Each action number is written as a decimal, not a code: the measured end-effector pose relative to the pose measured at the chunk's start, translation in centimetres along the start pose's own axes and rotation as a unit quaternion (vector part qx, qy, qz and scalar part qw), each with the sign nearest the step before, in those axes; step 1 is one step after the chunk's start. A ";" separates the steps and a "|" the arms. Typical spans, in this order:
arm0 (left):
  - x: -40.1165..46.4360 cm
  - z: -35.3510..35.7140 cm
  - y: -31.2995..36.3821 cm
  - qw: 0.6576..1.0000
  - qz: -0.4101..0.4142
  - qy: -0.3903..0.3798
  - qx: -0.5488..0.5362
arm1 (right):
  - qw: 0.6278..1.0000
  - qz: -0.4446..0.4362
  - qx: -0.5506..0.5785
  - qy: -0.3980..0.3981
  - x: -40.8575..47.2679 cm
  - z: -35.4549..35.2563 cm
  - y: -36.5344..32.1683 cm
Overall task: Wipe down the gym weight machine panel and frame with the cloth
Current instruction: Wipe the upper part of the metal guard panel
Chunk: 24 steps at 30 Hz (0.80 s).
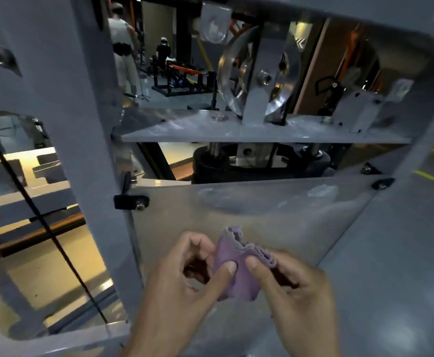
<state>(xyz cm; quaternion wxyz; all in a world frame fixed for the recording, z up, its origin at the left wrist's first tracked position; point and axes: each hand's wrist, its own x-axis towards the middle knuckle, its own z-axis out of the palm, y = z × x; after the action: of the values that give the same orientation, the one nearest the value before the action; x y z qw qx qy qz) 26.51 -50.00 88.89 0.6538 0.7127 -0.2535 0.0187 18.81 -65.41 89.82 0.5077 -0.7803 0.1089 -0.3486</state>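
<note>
A small purple cloth (232, 266), folded and bunched, sits between my two hands in front of the machine. My left hand (185, 282) pinches its left side with thumb and curled fingers. My right hand (290, 287) pinches its right folded edge with the thumb on top. Behind the cloth is the clear, smudged panel (275, 215) of the weight machine, bolted to the grey frame (82, 124). The hands hold the cloth just in front of the panel's lower part; I cannot tell whether it touches.
Above the panel, a grey shelf (236, 130) carries a metal pulley wheel (259, 76). A black cable (43, 222) runs diagonally at the left. Black clips (131, 200) hold the panel's corners. Two people (123, 47) stand far back among other gym equipment.
</note>
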 end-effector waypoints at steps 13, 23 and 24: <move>0.4 9.7 3.5 0.957 0.020 -0.284 0.052 | 0.982 0.148 0.118 -0.007 2.4 -9.5 1.6; 2.1 15.4 4.1 0.986 -0.078 -0.109 -0.103 | 0.976 0.143 0.142 -0.085 4.9 -16.6 5.1; 2.0 15.9 4.3 0.982 -0.087 -0.114 -0.125 | 0.970 0.151 0.155 -0.114 5.0 -16.8 5.4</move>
<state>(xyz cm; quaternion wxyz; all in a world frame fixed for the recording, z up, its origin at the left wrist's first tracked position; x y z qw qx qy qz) 21.75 -65.75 91.26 0.7036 0.6422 -0.2636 -0.1515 12.51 -82.58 91.34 0.6783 -0.7013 0.1113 -0.1890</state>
